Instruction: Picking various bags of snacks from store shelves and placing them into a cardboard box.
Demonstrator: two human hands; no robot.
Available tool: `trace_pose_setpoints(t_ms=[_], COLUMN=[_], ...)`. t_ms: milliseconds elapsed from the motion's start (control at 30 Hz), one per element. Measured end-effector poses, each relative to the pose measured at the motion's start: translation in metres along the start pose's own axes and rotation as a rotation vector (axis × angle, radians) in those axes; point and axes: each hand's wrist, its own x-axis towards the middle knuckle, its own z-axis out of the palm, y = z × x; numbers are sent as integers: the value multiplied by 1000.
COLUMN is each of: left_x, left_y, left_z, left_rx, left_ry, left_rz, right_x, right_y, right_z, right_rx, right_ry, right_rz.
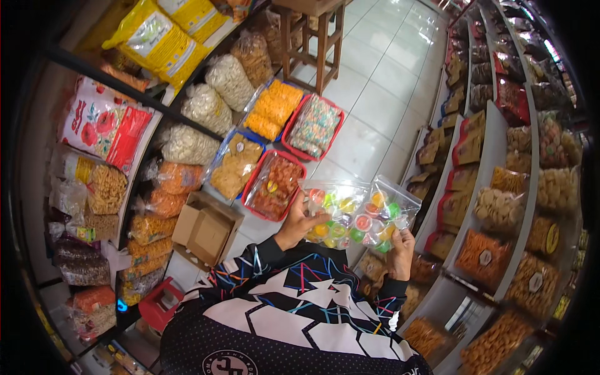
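Two clear zip bags of colourful jelly cups are held side by side at chest height. My left hand grips the left bag at its left edge, the thumb lying over its front. With fingers and thumb, my right hand pinches the lower right edge of the right bag. The bags touch or overlap in the middle. Just beyond my left hand is a red basket of reddish packed snacks. Red, orange, yellow and green cups show through the plastic.
More baskets, including a red one, stand on the tiled floor. An open cardboard box and a red plastic stool are at left. Shelves of bagged snacks line the right; a wooden stool stands ahead.
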Motion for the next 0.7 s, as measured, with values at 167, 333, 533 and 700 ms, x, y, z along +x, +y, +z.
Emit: trace_pose_setpoints(t_ms=[167, 333, 533, 700], left_x=[80, 173, 270, 347], left_y=[13, 26, 61, 108], left_z=[44, 111, 172, 180], left_rx=[49, 22, -89, -64], left_ry=[-81, 44, 193, 294], left_rz=[75, 223, 355, 499], right_x=[90, 203, 347, 464], right_y=[-50, -107, -202, -248], right_z=[-30, -72, -72, -28], right_rx=[-36, -16, -152, -211], right_ry=[-136, -292, -497, -671], right_rz=[-48, 36, 59, 51])
